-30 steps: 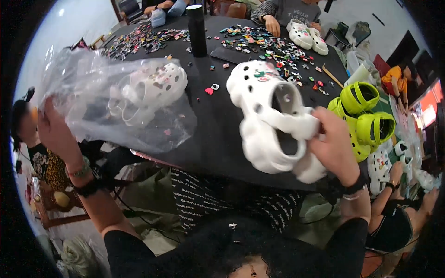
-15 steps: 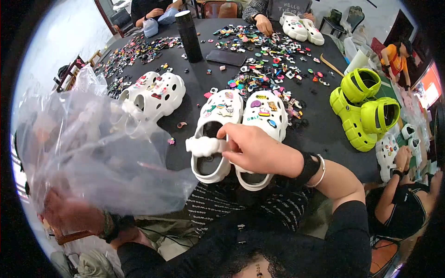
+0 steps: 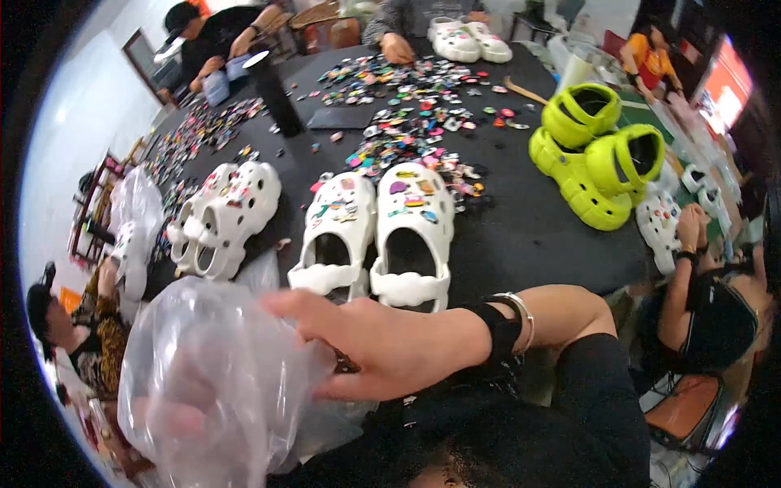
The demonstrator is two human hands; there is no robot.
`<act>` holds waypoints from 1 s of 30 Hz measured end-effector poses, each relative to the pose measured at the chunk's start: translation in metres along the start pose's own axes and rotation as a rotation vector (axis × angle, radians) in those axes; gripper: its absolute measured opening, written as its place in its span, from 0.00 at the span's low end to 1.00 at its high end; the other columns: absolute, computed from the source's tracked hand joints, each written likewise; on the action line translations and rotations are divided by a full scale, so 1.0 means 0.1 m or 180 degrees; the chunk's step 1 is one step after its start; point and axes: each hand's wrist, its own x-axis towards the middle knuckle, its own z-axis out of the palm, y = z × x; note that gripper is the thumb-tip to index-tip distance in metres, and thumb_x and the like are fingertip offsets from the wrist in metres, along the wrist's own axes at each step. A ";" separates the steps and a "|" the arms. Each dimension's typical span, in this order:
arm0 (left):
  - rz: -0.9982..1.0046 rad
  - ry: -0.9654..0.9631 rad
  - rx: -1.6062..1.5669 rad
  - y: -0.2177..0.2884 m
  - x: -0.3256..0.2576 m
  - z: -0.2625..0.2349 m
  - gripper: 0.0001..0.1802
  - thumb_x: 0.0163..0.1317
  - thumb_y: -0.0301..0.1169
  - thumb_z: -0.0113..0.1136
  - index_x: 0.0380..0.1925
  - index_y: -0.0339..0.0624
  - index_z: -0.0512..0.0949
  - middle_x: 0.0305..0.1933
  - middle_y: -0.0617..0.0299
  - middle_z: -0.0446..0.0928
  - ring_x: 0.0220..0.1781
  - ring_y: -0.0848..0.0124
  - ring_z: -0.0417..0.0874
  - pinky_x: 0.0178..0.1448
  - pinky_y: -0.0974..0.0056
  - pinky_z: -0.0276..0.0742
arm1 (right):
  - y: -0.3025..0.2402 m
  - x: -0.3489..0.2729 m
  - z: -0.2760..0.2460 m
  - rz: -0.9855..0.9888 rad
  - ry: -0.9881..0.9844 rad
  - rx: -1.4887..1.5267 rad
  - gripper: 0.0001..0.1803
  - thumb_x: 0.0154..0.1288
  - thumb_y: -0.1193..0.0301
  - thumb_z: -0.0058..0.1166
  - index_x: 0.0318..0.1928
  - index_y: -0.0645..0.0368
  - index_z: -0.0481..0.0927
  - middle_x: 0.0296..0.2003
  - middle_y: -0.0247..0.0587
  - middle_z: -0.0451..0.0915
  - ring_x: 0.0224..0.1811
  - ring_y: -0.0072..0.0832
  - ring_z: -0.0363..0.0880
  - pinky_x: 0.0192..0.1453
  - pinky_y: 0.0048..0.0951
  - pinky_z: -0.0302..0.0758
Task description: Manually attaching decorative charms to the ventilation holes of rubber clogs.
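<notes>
A clear plastic bag [image 3: 220, 317] hangs bunched in front of me, below the table edge. My right hand [image 3: 370, 346] is closed on the bag's side, fingers partly blurred. My left hand [image 3: 175, 415] shows only as a hazy shape through the film; its grip is hidden. Just beyond my hands on the table stand two white clogs, a left one [image 3: 340, 220] and a right one [image 3: 415, 211], side by side. Colourful charms dot their toes, and both heel straps sit at the back.
Another pair of white clogs [image 3: 232, 211] stands to the left, lime green clogs [image 3: 586, 179] to the right. Loose charms [image 3: 423, 122] spread across the black table, around a black cylinder [image 3: 277, 98] and a dark phone-like slab [image 3: 342, 119]. Several people sit around.
My right hand has left the left clog's strap and now grips the bag. Both clogs' straps now lie back. The bag has come down toward me, and my view has shifted.
</notes>
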 end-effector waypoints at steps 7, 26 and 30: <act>0.0278 -0.0498 -0.1082 -0.58 -0.28 -0.34 0.28 0.70 0.43 0.51 0.60 0.31 0.70 0.57 0.46 0.73 0.60 0.58 0.75 0.65 0.52 0.69 | -0.48 -0.67 -0.92 -0.0624 0.1734 -0.1586 0.08 0.68 0.73 0.54 0.46 0.58 0.75 0.28 0.30 0.79 0.25 0.17 0.80 0.28 0.21 0.76; -0.0363 -0.2232 -0.0575 -0.64 -0.69 -0.07 0.20 0.52 0.19 0.62 0.48 0.36 0.79 0.50 0.48 0.78 0.55 0.50 0.78 0.60 0.52 0.71 | -1.12 -2.99 -4.30 0.1820 0.3970 -0.5546 0.48 0.62 0.42 0.56 0.67 0.72 0.64 0.66 0.64 0.66 0.71 0.51 0.63 0.74 0.41 0.59; -0.0402 -0.2331 -0.0296 -0.61 -0.87 0.02 0.21 0.53 0.21 0.64 0.50 0.38 0.78 0.55 0.49 0.76 0.59 0.50 0.75 0.66 0.52 0.68 | -0.95 -3.55 -4.58 0.3848 0.2653 -0.4188 0.54 0.63 0.35 0.49 0.72 0.70 0.56 0.73 0.59 0.55 0.77 0.45 0.52 0.79 0.37 0.50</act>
